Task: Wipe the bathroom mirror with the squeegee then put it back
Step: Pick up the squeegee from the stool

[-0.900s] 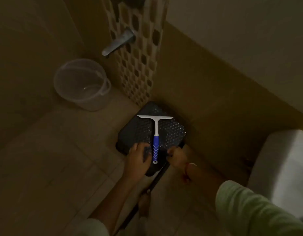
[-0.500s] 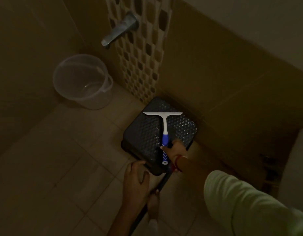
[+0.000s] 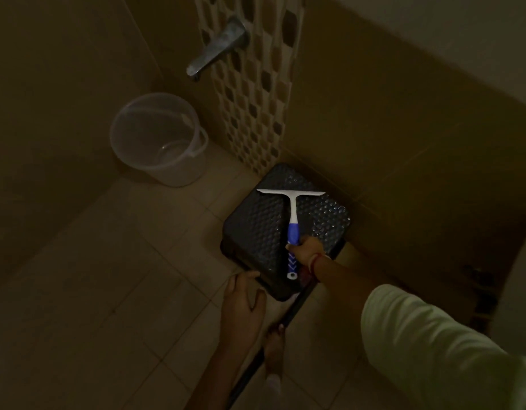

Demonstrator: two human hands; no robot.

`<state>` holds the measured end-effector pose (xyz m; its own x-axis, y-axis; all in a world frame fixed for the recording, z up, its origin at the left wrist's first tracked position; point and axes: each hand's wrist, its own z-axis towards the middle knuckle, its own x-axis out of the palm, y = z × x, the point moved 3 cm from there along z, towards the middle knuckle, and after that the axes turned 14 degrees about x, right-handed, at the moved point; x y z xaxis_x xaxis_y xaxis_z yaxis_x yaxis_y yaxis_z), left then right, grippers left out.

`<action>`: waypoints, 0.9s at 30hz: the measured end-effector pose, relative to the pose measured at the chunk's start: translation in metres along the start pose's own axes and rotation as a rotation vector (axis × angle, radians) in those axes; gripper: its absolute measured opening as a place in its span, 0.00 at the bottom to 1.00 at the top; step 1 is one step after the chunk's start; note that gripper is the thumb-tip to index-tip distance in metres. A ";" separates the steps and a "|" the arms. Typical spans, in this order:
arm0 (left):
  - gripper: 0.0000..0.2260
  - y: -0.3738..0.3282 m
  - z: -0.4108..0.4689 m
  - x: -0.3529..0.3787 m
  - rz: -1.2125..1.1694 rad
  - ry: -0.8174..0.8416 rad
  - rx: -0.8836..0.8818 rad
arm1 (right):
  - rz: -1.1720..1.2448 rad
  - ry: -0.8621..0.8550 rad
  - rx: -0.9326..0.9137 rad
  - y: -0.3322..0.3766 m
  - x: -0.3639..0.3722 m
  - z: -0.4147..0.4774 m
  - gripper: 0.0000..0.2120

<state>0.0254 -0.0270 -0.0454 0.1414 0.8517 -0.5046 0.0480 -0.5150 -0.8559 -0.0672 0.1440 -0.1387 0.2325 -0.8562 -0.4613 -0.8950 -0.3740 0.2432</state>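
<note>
Little changes since before: your right hand (image 3: 307, 249) still wraps the squeegee (image 3: 292, 223) handle; your left hand (image 3: 241, 303) stays loosely open, empty, beside the stool (image 3: 256, 232).

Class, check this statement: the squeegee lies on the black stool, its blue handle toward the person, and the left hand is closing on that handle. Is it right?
One error: it is the right hand, not the left, that is on the squeegee handle. The left hand is lower, beside the black stool, open. The head view shows this; the rest stands.
</note>
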 end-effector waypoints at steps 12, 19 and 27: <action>0.04 -0.073 -0.017 0.000 0.168 0.246 0.220 | 0.226 -0.210 -0.392 -0.014 -0.083 -0.139 0.10; 0.03 -0.179 -0.036 -0.004 0.142 0.202 0.351 | 0.147 -0.443 -0.805 -0.040 -0.170 -0.275 0.13; 0.09 -0.313 -0.085 0.031 0.470 0.397 0.927 | 0.331 -0.665 -1.128 -0.118 -0.266 -0.425 0.12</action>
<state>0.0990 0.1520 0.2166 0.2654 0.4140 -0.8707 -0.8276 -0.3654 -0.4260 0.1386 0.2645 0.3178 -0.4464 -0.7490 -0.4896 0.0003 -0.5473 0.8369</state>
